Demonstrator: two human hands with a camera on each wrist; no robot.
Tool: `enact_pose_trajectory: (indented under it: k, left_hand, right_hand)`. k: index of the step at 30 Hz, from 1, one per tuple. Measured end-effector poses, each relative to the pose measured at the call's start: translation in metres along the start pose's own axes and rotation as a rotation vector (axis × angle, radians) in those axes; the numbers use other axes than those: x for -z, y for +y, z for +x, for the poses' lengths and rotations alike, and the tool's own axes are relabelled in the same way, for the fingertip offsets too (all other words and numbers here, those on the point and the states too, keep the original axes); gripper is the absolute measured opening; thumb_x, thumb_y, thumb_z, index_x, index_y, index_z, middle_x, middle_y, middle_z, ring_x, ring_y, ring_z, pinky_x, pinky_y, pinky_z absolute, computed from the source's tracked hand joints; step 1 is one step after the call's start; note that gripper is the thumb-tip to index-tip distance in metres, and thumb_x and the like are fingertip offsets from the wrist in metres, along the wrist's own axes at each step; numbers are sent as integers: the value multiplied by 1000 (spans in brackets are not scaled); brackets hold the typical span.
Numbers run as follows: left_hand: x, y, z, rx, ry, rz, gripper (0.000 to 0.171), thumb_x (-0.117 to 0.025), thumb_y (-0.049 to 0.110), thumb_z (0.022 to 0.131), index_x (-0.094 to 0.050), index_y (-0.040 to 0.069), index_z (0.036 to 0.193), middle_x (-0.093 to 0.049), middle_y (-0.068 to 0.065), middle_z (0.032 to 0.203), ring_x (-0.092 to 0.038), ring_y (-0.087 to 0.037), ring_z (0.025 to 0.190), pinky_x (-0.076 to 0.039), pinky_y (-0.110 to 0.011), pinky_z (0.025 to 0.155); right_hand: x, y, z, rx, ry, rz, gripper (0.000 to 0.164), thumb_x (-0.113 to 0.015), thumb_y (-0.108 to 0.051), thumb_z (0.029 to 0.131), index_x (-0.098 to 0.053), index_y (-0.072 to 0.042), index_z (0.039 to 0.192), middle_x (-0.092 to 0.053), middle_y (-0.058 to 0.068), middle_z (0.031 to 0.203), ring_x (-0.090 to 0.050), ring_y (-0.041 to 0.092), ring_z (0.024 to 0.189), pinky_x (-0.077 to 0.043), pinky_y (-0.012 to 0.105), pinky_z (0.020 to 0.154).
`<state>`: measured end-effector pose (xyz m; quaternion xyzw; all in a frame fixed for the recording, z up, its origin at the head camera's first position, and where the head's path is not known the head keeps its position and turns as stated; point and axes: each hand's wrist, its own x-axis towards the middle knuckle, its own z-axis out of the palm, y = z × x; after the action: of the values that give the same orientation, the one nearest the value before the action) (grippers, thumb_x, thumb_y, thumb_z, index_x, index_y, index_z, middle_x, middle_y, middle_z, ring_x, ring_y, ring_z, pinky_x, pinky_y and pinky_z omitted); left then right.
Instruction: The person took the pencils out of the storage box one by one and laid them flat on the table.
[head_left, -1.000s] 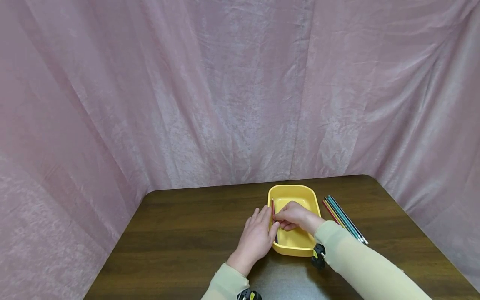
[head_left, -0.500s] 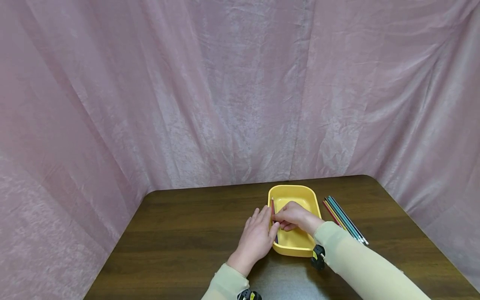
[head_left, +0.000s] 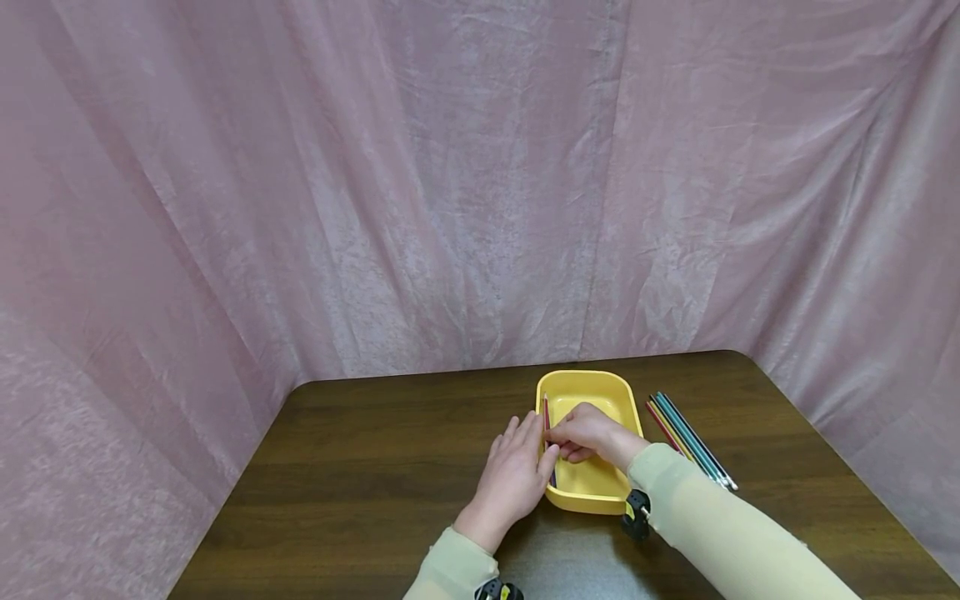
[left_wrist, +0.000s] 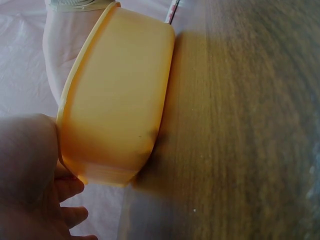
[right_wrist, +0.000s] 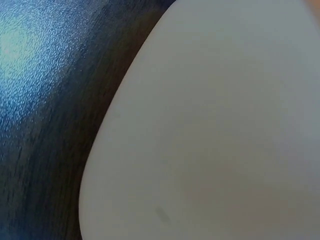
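Note:
The yellow plastic tray (head_left: 588,504) stands at the right of the middle of the table. Along its inner left wall lie pencils, a red one (head_left: 546,407) at the far end and a dark one (head_left: 553,479) showing nearer me. My right hand (head_left: 588,432) reaches into the tray, thumb and forefinger pinched at these pencils; the hands cover their middle. My left hand (head_left: 510,475) lies along the left rim, its fingers straight and pointing away from me. In the left wrist view the tray's outer wall (left_wrist: 115,95) rises beside that hand. Its pale side fills much of the right wrist view.
Right of the tray, several coloured pencils (head_left: 690,440) lie side by side on the brown wooden table (head_left: 390,467), red, yellow, teal and dark. Behind the table hangs a pink curtain (head_left: 480,183). My right sleeve (head_left: 720,525) passes in front of the loose pencils' near side.

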<state>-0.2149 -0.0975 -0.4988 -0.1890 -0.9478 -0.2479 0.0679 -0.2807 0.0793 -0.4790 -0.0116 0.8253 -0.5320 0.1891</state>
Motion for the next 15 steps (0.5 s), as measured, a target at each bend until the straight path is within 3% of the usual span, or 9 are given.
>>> enact_pose_trajectory:
  k: [15]
  left_hand:
    - [-1,-1,1,0,2,0,62,-53,37,118,-43,2,168,-41,-15,174,-35,-45,161,-32,-68,125]
  right_hand:
    - [2,-1,-1,-9,-27,28,19,-77,-14,100,-81,-1,87,-73,5,71,-67,10,62,-62,27,63]
